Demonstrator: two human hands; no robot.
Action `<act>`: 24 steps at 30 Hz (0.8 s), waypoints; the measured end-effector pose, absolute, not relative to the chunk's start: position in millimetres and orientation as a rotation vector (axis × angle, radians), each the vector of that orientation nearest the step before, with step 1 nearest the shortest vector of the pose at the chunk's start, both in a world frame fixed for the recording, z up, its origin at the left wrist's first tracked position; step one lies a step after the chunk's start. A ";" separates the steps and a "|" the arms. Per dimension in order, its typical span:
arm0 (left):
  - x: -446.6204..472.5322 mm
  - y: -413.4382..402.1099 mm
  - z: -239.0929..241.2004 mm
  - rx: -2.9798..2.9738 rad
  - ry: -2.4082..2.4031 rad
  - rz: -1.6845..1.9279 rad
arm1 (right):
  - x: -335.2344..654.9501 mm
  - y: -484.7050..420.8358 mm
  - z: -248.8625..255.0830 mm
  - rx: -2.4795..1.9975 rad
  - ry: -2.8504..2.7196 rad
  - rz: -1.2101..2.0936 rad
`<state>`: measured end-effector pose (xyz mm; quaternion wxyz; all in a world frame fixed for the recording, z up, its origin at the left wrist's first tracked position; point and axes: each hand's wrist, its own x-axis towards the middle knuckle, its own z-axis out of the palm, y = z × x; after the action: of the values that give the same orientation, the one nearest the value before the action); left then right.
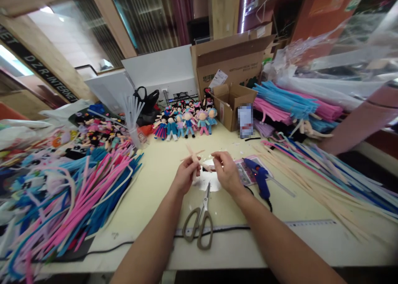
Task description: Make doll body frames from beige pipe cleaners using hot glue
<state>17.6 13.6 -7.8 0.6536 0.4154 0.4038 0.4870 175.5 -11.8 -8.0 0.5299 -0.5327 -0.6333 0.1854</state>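
My left hand point(186, 174) pinches a small bundle of beige pipe cleaners point(193, 154), whose thin ends stick out crosswise above and beside the fingers. Close by on the right, my right hand point(226, 171) has its fingers curved and apart from the thumb, with nothing visible between them. One beige end reaches toward that hand; whether it touches is unclear. Just below both hands lie scissors point(202, 224) with grey-brown handles, their blades pointing away from me. Beside my right hand rests a blue glue gun point(259, 177) on the table.
Pink and blue pipe cleaners point(83, 192) pile up at left; more strips point(326, 176) spread at right. Small dolls point(188, 120) stand at the back beside a cardboard box point(230, 105). A ruler point(304, 223) and black cable point(118, 246) lie near the front edge.
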 end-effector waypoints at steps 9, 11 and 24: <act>23.1 10.1 -8.5 1.016 0.882 0.959 | 170.0 -13.8 -11.3 -1.209 -1.626 0.868; 22.8 10.8 -10.1 1.076 0.895 0.960 | 169.6 -14.7 -10.7 -1.202 -1.627 0.863; 14.3 16.3 -16.3 1.210 1.107 1.002 | 171.4 -2.4 -17.5 -1.158 -1.219 1.053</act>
<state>14.3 16.3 -16.3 0.5728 0.5161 0.4721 0.4276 171.4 -2.4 -17.5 0.5471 -0.4886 -0.5142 0.4444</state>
